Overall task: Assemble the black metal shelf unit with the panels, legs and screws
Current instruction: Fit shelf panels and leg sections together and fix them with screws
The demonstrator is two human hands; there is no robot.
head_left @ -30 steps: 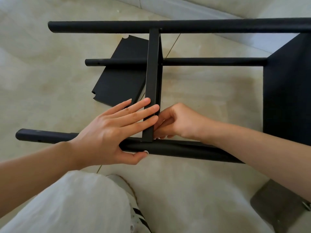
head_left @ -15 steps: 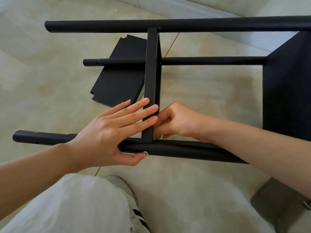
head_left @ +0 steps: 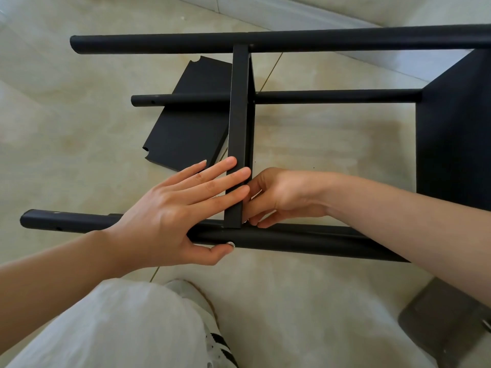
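I see left hand (head_left: pixel 170 211) flat, fingers straight against upright panel (head_left: pixel 239 134), thumb under near leg (head_left: pixel 292 239). Right hand (head_left: pixel 281 197) fingers curled at the joint; contents hidden.

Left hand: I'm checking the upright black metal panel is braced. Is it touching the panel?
Touching. The head view shows the left hand with straight fingers laid flat across the upright black metal panel.
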